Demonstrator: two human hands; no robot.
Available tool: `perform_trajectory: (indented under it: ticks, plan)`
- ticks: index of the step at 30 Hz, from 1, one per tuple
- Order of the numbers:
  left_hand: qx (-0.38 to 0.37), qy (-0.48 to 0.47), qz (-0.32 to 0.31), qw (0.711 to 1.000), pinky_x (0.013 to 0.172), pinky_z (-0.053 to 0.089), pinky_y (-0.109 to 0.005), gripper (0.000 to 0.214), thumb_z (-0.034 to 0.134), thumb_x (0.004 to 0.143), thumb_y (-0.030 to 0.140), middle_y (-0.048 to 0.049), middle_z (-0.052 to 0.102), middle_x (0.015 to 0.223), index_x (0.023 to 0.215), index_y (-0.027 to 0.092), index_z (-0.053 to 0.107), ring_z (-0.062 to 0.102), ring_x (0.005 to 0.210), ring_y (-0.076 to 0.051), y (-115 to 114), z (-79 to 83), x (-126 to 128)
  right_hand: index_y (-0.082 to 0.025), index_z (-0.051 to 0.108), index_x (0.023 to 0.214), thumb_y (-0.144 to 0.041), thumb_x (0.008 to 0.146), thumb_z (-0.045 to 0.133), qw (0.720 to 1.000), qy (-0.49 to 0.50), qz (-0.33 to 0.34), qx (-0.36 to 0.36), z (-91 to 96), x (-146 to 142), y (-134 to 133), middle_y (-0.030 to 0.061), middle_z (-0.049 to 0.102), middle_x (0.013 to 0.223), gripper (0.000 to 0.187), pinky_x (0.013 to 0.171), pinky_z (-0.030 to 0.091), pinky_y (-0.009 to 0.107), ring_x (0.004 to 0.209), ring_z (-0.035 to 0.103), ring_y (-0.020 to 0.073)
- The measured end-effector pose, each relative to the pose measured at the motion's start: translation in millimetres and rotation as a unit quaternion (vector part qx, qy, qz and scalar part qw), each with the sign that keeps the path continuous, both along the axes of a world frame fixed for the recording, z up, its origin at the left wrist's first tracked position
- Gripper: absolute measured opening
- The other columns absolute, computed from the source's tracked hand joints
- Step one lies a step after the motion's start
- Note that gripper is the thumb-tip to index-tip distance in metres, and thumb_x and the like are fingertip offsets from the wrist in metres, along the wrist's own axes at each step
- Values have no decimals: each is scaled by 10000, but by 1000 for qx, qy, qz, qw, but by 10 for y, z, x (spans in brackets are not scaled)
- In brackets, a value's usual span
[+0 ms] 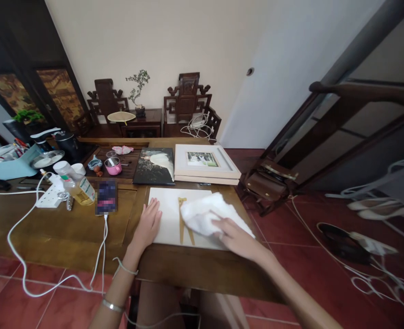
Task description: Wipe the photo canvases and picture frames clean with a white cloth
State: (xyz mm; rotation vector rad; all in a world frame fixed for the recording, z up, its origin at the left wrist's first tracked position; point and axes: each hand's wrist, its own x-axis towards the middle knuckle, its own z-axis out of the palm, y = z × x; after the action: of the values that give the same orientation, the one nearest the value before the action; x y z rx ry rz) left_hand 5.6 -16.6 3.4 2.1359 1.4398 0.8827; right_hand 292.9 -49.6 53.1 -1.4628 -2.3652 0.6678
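Left hand [150, 220] lies flat on the board [165, 203] at its left edge, fingers relaxed, gripping nothing, probably steadying it; right hand [235, 236] clutches a bunched cloth [207, 214] over its right half. It's flat, white, with a yellowish stand [181, 226] splayed mid-board, partly beside the cloth.

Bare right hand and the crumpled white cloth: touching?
Touching. The head view shows the bare right hand with its fingers bent onto the crumpled white cloth, no gap between them.
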Motion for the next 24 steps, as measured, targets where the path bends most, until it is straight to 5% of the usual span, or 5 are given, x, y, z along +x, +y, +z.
perform_trajectory:
  ticks: [7, 10, 14, 19, 24]
  plan:
    - [21, 8, -1, 1000, 1139, 216, -462, 442, 298, 958, 285, -139, 383, 1450, 1356, 134, 416, 261, 1389, -200, 38, -70, -24, -202, 543, 835, -169, 806, 348, 989, -25, -104, 100, -145, -121, 502, 34, 643, 735, 199, 1024, 303, 462, 835, 617, 242]
    - [21, 14, 0, 1000, 1143, 213, -455, 446, 296, 955, 268, -139, 372, 1456, 1364, 126, 404, 255, 1392, -194, 35, -64, -28, -177, 567, 888, -134, 772, 373, 990, -46, -48, 120, -87, -289, 289, 108, 664, 1012, 229, 1076, 215, 499, 1057, 566, 264]
    - [23, 17, -5, 1000, 1142, 215, -465, 453, 320, 943, 249, -142, 369, 1457, 1372, 123, 392, 251, 1394, -201, 28, -59, -29, -195, 607, 888, -112, 718, 400, 997, -36, 37, 54, 27, -211, -290, 110, 547, 1293, 281, 1037, 300, 479, 1271, 406, 287]
    - [32, 1, -2, 999, 1137, 236, -467, 448, 372, 921, 237, -144, 395, 1442, 1356, 139, 419, 285, 1381, -214, 31, -64, -32, -225, 640, 961, -244, 746, 461, 998, 17, -13, -67, -6, 262, -663, 104, 609, 1195, 281, 931, 420, 427, 1216, 462, 313]
    - [39, -6, 5, 999, 1136, 250, -454, 440, 383, 915, 231, -135, 409, 1434, 1344, 148, 436, 305, 1372, -209, 39, -85, -35, -214, 555, 741, -376, 835, 360, 991, 66, -113, -12, -155, 465, -248, 71, 647, 792, 271, 792, 460, 397, 814, 587, 271]
